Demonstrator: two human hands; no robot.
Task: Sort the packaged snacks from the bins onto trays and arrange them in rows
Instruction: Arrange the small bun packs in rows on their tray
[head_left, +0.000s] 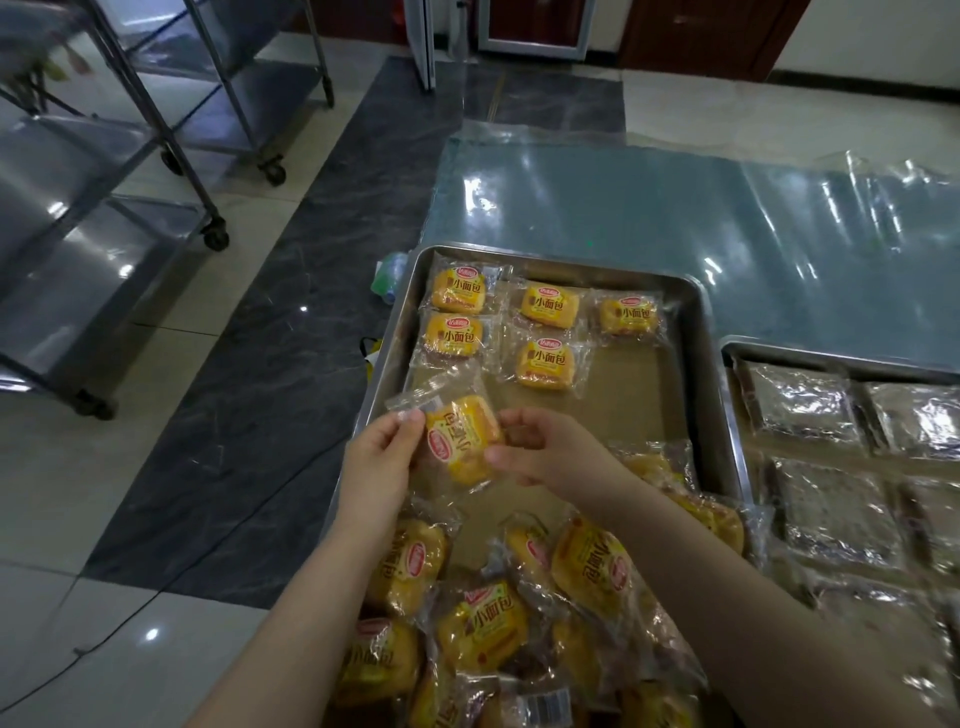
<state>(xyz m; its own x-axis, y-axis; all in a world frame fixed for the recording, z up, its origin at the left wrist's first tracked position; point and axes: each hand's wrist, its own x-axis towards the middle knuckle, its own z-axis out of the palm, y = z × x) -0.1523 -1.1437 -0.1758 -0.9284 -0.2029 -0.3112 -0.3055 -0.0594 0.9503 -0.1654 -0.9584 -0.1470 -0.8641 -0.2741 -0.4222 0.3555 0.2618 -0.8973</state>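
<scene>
Shiny pale floor tiles with a dark stone strip (291, 364) run past two metal carts (156, 135) on wheels at the left, and a big clear plastic sheet (701, 208) lies spread on the floor ahead. On that sheet sits a metal tray (561, 263) lined with brown paper. Five small bread packs (548, 304) lie flat at its far end: two in a line on the left, two in a line in the middle and one on the right, all with the yellow label facing up. At the near end of the tray is a loose pile of bread packs (488, 629), tipped every which way. Above the bare brown paper, close to the left side of the tray, both hands hold one more bread pack (462, 436), tilted, with its label turned sideways. The left hand (382, 457) pinches the clear flap at the pack's top left end between thumb and fingers. The right hand (550, 447) has its fingers curled round the pack's right edge, with the thumb on the front. Just to the right sits a second tray (831, 357) filled with flat, shiny packs (805, 405) laid close together in rows. Something small and green (387, 275) lies on the floor by the first tray's far left corner; I cannot tell what it is.
</scene>
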